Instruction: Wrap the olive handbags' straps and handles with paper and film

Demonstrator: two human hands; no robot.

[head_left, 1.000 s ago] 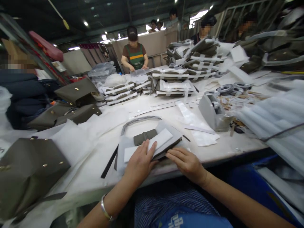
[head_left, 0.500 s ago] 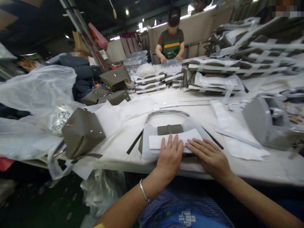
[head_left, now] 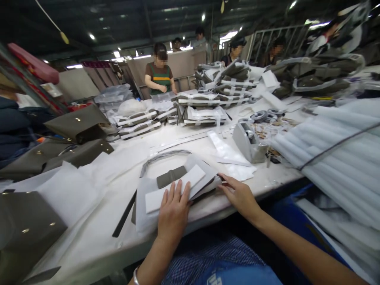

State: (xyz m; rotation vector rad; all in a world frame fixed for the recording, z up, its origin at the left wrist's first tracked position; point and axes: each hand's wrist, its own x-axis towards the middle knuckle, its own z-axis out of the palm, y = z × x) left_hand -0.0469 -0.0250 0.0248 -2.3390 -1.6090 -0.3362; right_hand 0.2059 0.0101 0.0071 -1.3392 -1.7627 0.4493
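A dark olive handbag (head_left: 171, 176) lies on the worktable, partly covered by white tissue paper (head_left: 145, 184). Its handle (head_left: 157, 155), wrapped in clear film, arches away from me. Across the bag rests a white foam strip (head_left: 156, 201). My left hand (head_left: 174, 211) lies on that strip with its fingers stretched out. At the bag's right corner, my right hand (head_left: 237, 193) pinches the end of a dark strap (head_left: 220, 177) between thumb and fingers. Another dark strap (head_left: 126, 213) sticks out at the left.
More olive bags (head_left: 29, 229) stand at the left. A grey tape dispenser (head_left: 249, 140) is beyond my right hand. White foam sheets (head_left: 335, 146) are piled at the right. Wrapped bags (head_left: 204, 99) are stacked at the back, where a co-worker (head_left: 160, 75) stands.
The view has swung to the right. My right hand has left the foam strip and moved to the bag's right corner, at the strap. The bag and strip now lie slanted; my left hand stays on the strip.
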